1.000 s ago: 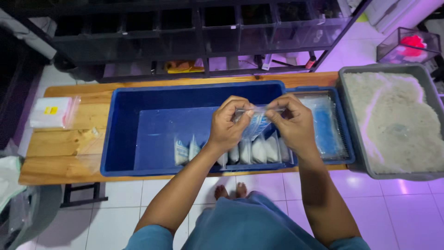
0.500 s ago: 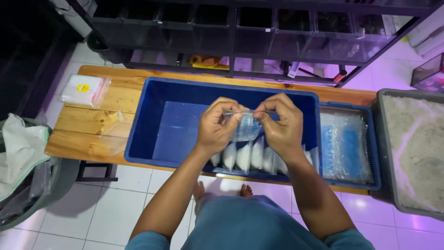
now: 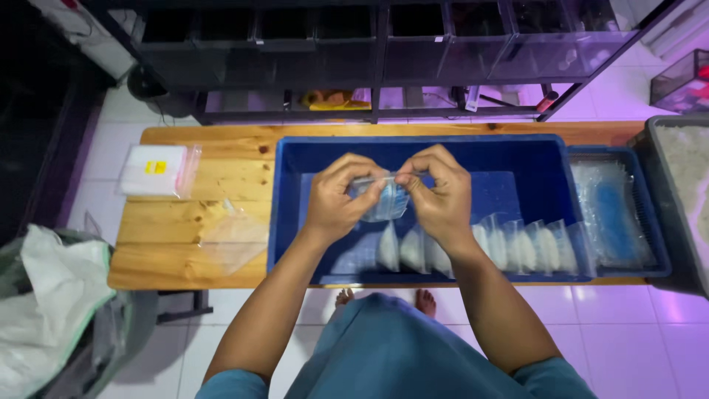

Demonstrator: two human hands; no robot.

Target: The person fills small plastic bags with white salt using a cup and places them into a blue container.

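1. Left hand [image 3: 341, 193] and right hand [image 3: 441, 193]: close together at frame centre, both pinched on top edge of small clear plastic bag [image 3: 382, 199].
2. Bag: held above blue tub [image 3: 310, 159]; row of filled bags [image 3: 509, 247] along tub's lower side.
3. Wooden bench [image 3: 221, 140]: pack of empty bags [image 3: 159, 170] at left.

Wooden table [image 3: 185, 222], stack of empty bags [image 3: 156, 170], grey tub [image 3: 683, 199].

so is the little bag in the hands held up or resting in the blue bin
Held up. Both the left hand and right hand pinch the small clear bag by its top edge, above the blue bin.
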